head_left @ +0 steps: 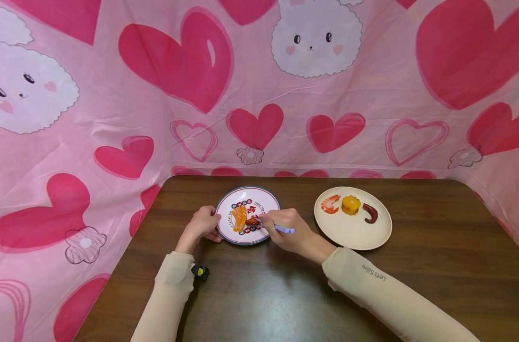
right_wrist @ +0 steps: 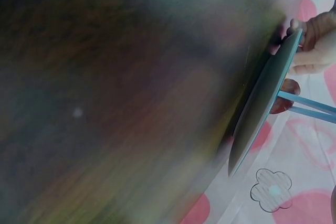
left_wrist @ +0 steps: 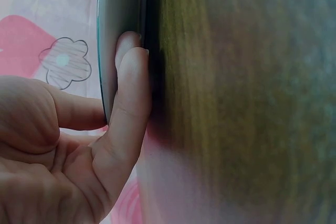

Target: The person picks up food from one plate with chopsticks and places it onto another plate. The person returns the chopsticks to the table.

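Note:
My left hand (head_left: 203, 224) holds the left rim of a white plate (head_left: 247, 192) with a dark blue edge. In the left wrist view, the thumb is at the rim and fingers lie under the plate (left_wrist: 122, 9). My right hand (head_left: 291, 229) pinches light purple tweezers (head_left: 283, 229), their tips at a brown-red toy food piece (head_left: 252, 222) on this plate. The right wrist view shows two tweezer arms (right_wrist: 310, 100) at the brown piece (right_wrist: 290, 86); whether they clamp it I cannot tell. Beside that piece lies an orange-yellow striped food piece (head_left: 239, 219).
A cream plate (head_left: 349, 235) stands to the right on the brown wooden table (head_left: 251, 294). It bears a toy shrimp (head_left: 329, 205), a yellow corn piece (head_left: 350, 205) and a curved dark red tentacle-like piece (head_left: 371, 213). A pink heart-patterned cloth (head_left: 293, 99) hangs behind the table.

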Available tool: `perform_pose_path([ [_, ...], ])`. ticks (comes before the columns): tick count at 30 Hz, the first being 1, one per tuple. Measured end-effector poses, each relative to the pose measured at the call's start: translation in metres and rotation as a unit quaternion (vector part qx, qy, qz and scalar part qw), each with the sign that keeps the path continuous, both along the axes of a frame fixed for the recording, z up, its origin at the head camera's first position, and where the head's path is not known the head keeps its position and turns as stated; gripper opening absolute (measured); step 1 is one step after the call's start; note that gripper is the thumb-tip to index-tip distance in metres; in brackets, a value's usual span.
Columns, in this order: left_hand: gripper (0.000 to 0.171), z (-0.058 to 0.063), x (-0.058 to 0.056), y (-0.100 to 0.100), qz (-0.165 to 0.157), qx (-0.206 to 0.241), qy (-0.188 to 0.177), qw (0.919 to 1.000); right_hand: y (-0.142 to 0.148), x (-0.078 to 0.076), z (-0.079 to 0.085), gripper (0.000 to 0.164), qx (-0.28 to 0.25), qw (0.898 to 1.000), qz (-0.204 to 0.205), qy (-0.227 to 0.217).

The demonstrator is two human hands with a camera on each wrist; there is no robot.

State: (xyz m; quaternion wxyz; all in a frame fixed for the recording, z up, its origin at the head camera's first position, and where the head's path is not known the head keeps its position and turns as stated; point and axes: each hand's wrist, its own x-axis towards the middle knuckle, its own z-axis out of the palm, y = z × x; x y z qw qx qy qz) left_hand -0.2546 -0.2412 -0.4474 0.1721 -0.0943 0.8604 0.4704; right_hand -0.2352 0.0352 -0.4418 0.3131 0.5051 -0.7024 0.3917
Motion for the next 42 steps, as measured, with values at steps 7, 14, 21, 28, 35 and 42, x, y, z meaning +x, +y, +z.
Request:
perform_pose_path([
  [7, 0.025, 0.0012, -0.0002, 0.0009, -0.001, -0.001, 0.002, 1.0000, 0.0002, 0.0001, -0.0004, 0.044, 0.001, 1.000, 0.010, -0.008],
  [14, 0.026, 0.0014, 0.0009, 0.0005, 0.001, -0.005, 0.002, 1.0000, 0.0002, 0.0009, 0.0016, 0.051, 0.002, 1.000, 0.009, -0.014],
  [21, 0.026, 0.0027, 0.0010, 0.0011, 0.001, -0.010, 0.001, 1.0000, 0.0026, 0.0001, -0.0015, 0.049, -0.006, 1.000, 0.008, -0.025],
  [28, 0.026, 0.0018, -0.0005, 0.0010, 0.000, -0.010, 0.002, 0.9999, 0.0052, 0.0003, -0.0036, 0.043, -0.014, 0.999, 0.011, -0.029],
  [35, 0.026, 0.0005, -0.0003, -0.0003, 0.001, -0.011, -0.001, 0.9999, 0.0053, 0.0033, -0.0042, 0.045, -0.014, 0.999, 0.016, -0.045],
  [42, 0.026, 0.0005, 0.0000, -0.0005, 0.001, -0.007, -0.004, 1.0000, 0.0048, 0.0068, -0.0034, 0.047, -0.017, 0.999, 0.021, -0.036],
])
